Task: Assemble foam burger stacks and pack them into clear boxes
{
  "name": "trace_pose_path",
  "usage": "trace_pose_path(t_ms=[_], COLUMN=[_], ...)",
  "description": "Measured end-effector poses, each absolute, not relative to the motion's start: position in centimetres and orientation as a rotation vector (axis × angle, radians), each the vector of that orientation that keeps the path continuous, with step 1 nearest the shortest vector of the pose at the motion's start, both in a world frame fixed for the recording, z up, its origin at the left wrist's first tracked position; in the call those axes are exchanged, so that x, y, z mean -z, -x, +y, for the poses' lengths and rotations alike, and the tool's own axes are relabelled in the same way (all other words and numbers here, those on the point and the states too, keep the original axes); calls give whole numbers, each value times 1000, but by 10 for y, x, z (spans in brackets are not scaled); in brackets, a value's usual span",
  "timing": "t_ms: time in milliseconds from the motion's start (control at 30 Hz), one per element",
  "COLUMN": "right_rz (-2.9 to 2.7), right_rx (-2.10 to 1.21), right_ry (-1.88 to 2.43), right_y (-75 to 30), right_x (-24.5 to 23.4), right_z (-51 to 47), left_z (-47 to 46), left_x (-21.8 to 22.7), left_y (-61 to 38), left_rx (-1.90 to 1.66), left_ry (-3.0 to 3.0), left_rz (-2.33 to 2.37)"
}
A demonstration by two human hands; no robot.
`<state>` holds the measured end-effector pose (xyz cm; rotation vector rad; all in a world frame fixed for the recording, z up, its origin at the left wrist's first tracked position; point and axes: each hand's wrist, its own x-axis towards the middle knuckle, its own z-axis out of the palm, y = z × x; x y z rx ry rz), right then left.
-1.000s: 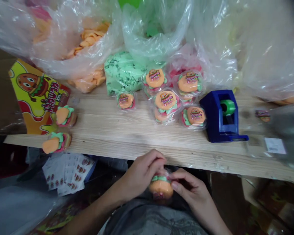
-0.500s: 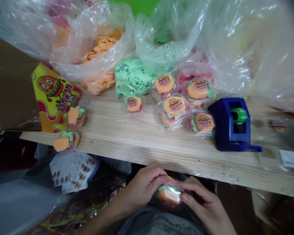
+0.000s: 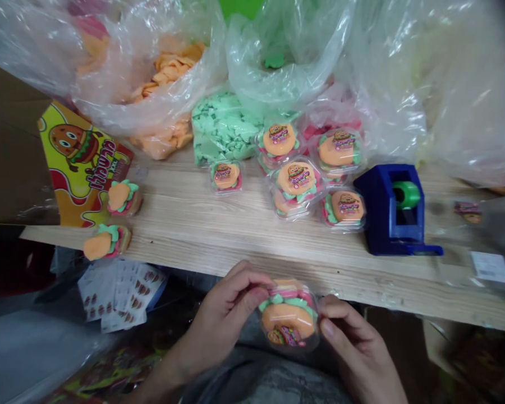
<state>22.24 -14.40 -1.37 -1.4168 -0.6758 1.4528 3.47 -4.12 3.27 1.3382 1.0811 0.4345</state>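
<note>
In front of my lap is a clear plastic case with a toy-like burger (image 3: 289, 317) inside, orange bun, green and pink layers. A printed burger sticker shows on its lower face. My left hand (image 3: 235, 306) pinches the case at its upper left edge, thumb over fingers. At the right edge, my right hand (image 3: 349, 331) has thumb and forefinger closed on the rim. The case is tilted with its labelled side toward me. Beyond it, on the wooden table (image 3: 185, 224), sits a group of similar packed burgers (image 3: 297, 182).
A blue tape dispenser (image 3: 398, 213) with green tape stands at right. Two unlabelled burgers (image 3: 105, 242) sit by a yellow printed card (image 3: 82, 163) at left. Clear bags hold orange pieces (image 3: 168, 73) and green pieces (image 3: 225, 129) at the back. Sticker sheets (image 3: 118, 294) lie below the table edge.
The cased burger has been turned so its labelled side faces me, and raised slightly. My hands have spread to its left and right edges. The view has shifted a little.
</note>
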Motion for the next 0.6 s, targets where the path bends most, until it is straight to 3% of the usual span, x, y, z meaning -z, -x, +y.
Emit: trace_pose_path(t_ms=[133, 333, 600], right_rz=[-866, -843, -1376], right_rx=[-1455, -1483, -1517], right_ry=[1462, 1531, 1574], right_y=[-221, -215, -227], right_x=[9, 18, 10], right_z=[-138, -142, -128], left_z=[-37, -63, -78], left_x=[-24, 11, 10], left_y=[-35, -34, -50], left_rx=[-219, -252, -187], left_ry=[-1422, -1246, -1506], left_rz=[967, 1190, 1047])
